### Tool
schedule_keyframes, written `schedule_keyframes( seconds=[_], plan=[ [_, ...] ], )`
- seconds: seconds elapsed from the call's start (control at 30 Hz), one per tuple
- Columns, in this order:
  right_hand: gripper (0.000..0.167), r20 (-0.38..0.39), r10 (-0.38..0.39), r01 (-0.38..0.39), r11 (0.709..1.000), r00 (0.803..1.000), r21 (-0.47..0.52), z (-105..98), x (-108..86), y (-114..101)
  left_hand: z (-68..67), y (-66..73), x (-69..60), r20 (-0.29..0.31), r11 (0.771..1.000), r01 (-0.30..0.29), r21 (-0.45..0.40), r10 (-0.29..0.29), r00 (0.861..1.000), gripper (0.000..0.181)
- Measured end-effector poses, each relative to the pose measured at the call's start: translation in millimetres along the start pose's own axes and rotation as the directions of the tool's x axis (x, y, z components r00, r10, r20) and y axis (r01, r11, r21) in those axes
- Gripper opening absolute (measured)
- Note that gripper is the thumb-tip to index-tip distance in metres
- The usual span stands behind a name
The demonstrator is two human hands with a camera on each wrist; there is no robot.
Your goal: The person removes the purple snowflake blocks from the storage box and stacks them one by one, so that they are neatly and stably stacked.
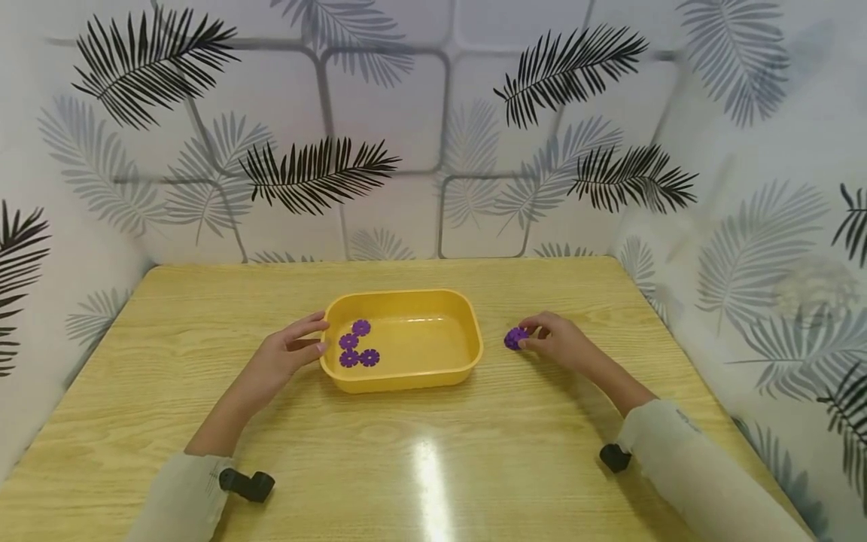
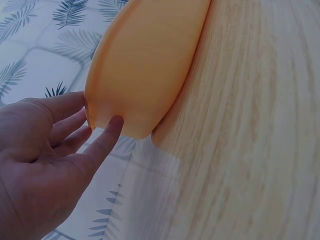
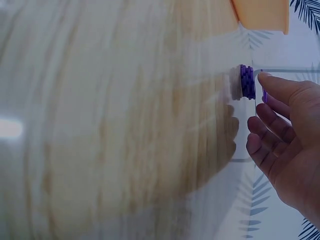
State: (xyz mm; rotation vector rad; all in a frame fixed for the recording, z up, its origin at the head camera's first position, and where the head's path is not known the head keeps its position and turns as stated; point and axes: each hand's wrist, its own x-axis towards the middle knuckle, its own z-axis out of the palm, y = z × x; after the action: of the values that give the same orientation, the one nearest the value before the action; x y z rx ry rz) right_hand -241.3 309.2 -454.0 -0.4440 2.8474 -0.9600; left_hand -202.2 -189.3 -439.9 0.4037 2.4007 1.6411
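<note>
My left grip (image 1: 281, 354) is at the left end of a yellow, round-cornered plastic tray (image 1: 423, 361). Fingers extended and spread, touching rather than clasping: fingertips at the rim, thumb tip flat against the outer wall below it.

Tray sits mid-bench, its long sides running left to right. In it, toward the left end, four flat purple plastic discs (image 1: 348, 358) with notched, flower-like edges. Two lie side by side at the near side, one just beyond the left of these, one farther off and slightly right. The right part of the tray floor shows bare yellow.

My right grip (image 1: 558, 342) is to the right of the tray, well apart from it. Thumb and forefinger pinch a thin purple disc (image 3: 264, 94), seen edge-on in the right wrist view; the other fingers curl loosely. Just beside the thumb tip, a short stack of purple notched discs (image 3: 247, 82) rests on the bench; too tight to count.

Bench (image 1: 325, 452): pale yellow, wood-grained, glossy, a streak of glare at the near middle. Beyond its far edge, a whitish backdrop (image 1: 393, 113) printed with black and grey feathery leaves. Pale sleeves (image 1: 179, 497) on both my arms, a small black device (image 1: 247, 485) by each wrist.
</note>
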Motion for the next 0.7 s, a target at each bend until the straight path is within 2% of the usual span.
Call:
schedule_keyframes(
  seconds=[0.3, 0.7],
  plan=[
    [0.039, 0.01, -0.022, 0.022, 1.0, 1.0, -0.019, 3.9, 1.4, 4.0, -0.4, -0.1, -0.1, 0.002, 1.0, -0.001, 0.003, 0.001, 1.0, 0.053],
    [0.039, 0.004, -0.013, 0.013, 0.999, 1.0, -0.049, 5.9, 1.0, -1.1, -0.4, 0.0, -0.2, 0.003, 1.0, 0.001, 0.002, -0.001, 1.0, 0.052]
  ],
)
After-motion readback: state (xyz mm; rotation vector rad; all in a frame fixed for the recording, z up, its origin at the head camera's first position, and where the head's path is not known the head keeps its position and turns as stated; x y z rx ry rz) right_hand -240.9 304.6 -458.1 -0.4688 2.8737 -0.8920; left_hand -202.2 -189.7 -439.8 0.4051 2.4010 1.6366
